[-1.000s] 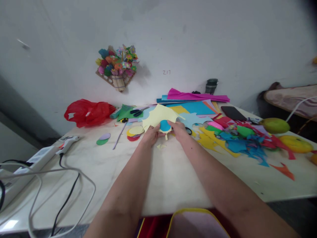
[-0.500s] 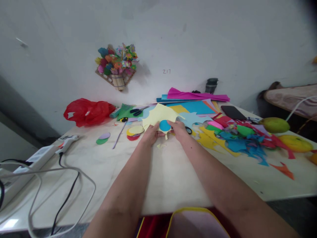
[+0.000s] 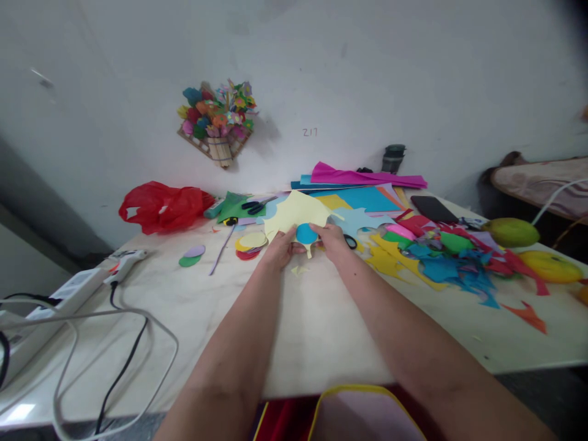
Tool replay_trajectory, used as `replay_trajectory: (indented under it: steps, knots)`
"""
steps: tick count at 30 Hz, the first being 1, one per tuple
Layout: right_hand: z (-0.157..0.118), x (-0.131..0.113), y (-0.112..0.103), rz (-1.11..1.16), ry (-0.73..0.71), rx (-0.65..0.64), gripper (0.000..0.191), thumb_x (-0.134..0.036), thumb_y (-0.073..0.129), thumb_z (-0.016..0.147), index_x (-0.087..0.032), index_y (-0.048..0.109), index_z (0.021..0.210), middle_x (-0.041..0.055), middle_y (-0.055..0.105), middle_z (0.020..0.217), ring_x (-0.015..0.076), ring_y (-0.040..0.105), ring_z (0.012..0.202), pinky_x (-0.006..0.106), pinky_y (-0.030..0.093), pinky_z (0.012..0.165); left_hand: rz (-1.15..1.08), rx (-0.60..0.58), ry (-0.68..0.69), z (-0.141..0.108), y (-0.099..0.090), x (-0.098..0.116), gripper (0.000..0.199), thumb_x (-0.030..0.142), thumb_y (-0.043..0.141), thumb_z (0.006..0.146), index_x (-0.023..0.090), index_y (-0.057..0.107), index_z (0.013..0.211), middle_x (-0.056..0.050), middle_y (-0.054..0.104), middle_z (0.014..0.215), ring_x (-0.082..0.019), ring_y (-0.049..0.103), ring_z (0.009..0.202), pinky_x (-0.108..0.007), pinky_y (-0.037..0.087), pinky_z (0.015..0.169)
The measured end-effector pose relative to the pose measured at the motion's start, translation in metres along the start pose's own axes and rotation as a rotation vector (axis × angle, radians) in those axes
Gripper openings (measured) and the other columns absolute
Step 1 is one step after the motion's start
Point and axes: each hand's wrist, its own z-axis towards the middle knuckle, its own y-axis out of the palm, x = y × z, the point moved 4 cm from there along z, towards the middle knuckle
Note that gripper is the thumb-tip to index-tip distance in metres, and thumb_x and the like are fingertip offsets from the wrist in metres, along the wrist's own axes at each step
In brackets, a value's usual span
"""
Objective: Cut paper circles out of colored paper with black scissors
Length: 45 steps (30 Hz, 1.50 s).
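Both my hands hold a pale yellow sheet (image 3: pixel 294 211) above the table, with a blue paper circle (image 3: pixel 306 233) against its lower part. My left hand (image 3: pixel 282 248) grips the left side, its thumb at the circle's edge. At the right side, my right hand (image 3: pixel 331 240) pinches the sheet and the circle's edge. A narrow strip of the sheet hangs below the circle. Black scissors (image 3: pixel 350 242) show partly beside my right hand. Small pale yellow scraps (image 3: pixel 299 270) lie just below my hands.
Paper circles (image 3: pixel 252 241) and a purple strip (image 3: pixel 222 251) lie left of my hands. Coloured scraps (image 3: pixel 441 263), a phone (image 3: pixel 433 209) and yellow fruit (image 3: pixel 549 266) are to the right. A red bag (image 3: pixel 165 207) and power strip (image 3: pixel 68 294) stand left.
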Motion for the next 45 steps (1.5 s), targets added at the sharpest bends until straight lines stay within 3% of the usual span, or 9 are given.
replay_trajectory:
  steps: [6,11,23,31,38,45]
  knots:
    - [0.001,0.001,0.000,-0.017,-0.018,0.009,0.023,-0.023,0.074,0.071,-0.018,0.054,0.061,-0.0016,0.054,0.051,0.0096,0.046,0.043,0.020,0.036,0.034,-0.009,-0.032,0.007,0.000,0.001,-0.001,0.027,0.029,0.078,0.075,0.009,0.065,0.088,-0.007,0.072,0.072,-0.011,0.062,0.050,-0.022,0.055,0.049]
    - [0.000,0.001,0.001,-0.015,-0.017,0.001,0.020,-0.023,0.073,0.071,-0.017,0.056,0.063,-0.0023,0.054,0.051,0.0098,0.045,0.044,0.021,0.034,0.036,0.045,0.012,-0.022,0.002,-0.001,-0.002,0.022,0.021,0.081,0.070,0.007,0.065,0.071,-0.006,0.067,0.059,-0.012,0.062,0.050,-0.023,0.056,0.055]
    - [0.001,-0.001,-0.002,-0.036,-0.049,0.041,0.021,-0.023,0.075,0.067,-0.018,0.057,0.059,-0.0023,0.052,0.049,0.0098,0.042,0.046,0.022,0.032,0.038,0.221,0.072,0.014,0.007,-0.012,-0.008,0.030,0.031,0.083,0.065,0.009,0.064,0.057,-0.009,0.066,0.053,-0.015,0.062,0.048,-0.027,0.056,0.056]
    - [0.001,-0.001,-0.002,-0.040,-0.040,0.001,0.025,-0.026,0.075,0.067,-0.019,0.053,0.058,-0.0034,0.049,0.048,0.0091,0.039,0.043,0.021,0.031,0.036,0.264,0.121,0.055,0.011,-0.019,-0.009,0.027,0.027,0.083,0.065,0.013,0.062,0.057,-0.010,0.066,0.053,-0.019,0.063,0.048,-0.030,0.054,0.054]
    - [-0.001,-0.001,0.001,-0.031,-0.028,-0.072,0.033,-0.030,0.079,0.064,-0.020,0.050,0.055,-0.0012,0.052,0.048,0.0105,0.044,0.045,0.020,0.026,0.034,0.236,0.145,0.092,0.005,-0.011,-0.001,0.022,0.026,0.082,0.066,0.011,0.068,0.072,-0.007,0.067,0.058,-0.020,0.065,0.056,-0.032,0.056,0.061]
    - [0.002,0.001,0.000,-0.126,-0.055,-0.044,0.034,-0.029,0.078,0.064,-0.020,0.048,0.051,-0.0050,0.044,0.042,0.0074,0.032,0.040,0.022,0.025,0.037,0.242,0.135,0.092,0.003,-0.009,0.000,0.022,0.027,0.082,0.067,0.011,0.067,0.068,-0.006,0.066,0.055,-0.018,0.064,0.052,-0.028,0.056,0.058]
